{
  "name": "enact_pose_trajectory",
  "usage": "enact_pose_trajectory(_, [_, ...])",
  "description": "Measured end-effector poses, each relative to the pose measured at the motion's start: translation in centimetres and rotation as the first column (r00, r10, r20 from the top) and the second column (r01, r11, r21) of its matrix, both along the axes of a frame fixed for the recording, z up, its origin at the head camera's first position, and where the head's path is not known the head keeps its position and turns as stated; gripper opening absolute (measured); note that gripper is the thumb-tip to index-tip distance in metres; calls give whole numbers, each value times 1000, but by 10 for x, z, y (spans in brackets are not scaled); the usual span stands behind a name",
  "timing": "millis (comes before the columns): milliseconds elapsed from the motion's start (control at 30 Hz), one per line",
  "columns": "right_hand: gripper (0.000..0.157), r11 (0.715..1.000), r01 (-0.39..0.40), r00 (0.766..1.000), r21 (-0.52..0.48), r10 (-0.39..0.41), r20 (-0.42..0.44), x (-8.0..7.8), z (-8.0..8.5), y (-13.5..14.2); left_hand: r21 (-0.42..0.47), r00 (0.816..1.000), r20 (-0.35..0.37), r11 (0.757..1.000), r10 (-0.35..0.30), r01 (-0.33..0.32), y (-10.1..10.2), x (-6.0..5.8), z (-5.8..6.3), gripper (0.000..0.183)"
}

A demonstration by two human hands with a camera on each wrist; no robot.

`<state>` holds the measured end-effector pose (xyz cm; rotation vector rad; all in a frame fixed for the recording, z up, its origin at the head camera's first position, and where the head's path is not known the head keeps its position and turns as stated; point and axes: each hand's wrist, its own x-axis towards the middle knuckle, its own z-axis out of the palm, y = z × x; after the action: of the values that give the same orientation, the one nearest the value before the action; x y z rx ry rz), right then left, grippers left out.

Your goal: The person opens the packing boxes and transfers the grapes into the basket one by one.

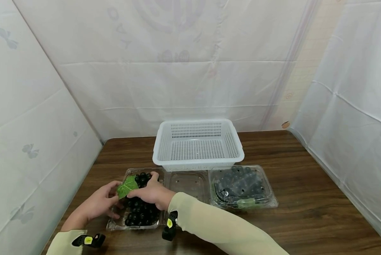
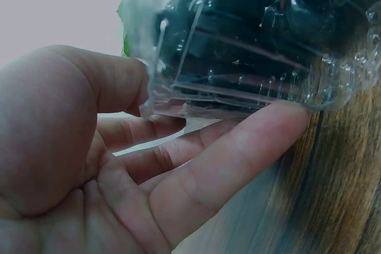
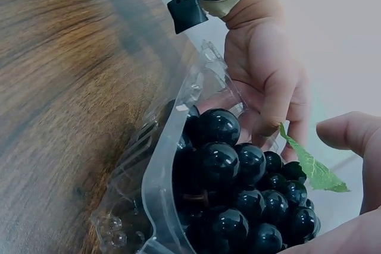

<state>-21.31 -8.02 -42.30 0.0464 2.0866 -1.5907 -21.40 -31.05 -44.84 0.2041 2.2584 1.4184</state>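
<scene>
A bunch of dark grapes [image 1: 140,212] lies in an open clear plastic box [image 3: 156,185] at the left of the table. Its green leaf [image 1: 126,186] stands up by the top of the bunch. My left hand [image 1: 99,202] grips the box's left side, thumb at the rim and fingers against the outer wall [image 2: 238,90]. From the right, my right hand [image 1: 153,193] reaches over the bunch with thumb and fingers spread apart. In the right wrist view its thumb [image 3: 348,132] is apart from the grapes, near the leaf, while the other fingers are mostly out of frame.
The clear lid [image 1: 190,184] lies folded back to the right of the box. Beside it sits a second clear box [image 1: 270,202], closed, with dark grapes inside. Behind them a white slotted basket [image 1: 198,162] stands near the table's back edge. White sheeting [image 1: 184,85] surrounds the table.
</scene>
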Motion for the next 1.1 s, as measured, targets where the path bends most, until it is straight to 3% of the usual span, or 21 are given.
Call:
enact_pose_trajectory(200, [107,999,10,1000,-30,-10,-1,-1,-3,1,2,1000,9,1000,6,-6,1,-1,-1,58])
enact_pose_trajectory(767, [111,999,-30,999,31,31,-15,0,-6,1,11,1000,3,1000,0,0,0,0,-4,58])
enact_pose_trajectory(1100, [109,999,5,1000,-43,-5,3,-3,-9,2,21,1000,23,1000,-10,10,0,-2,-3,60])
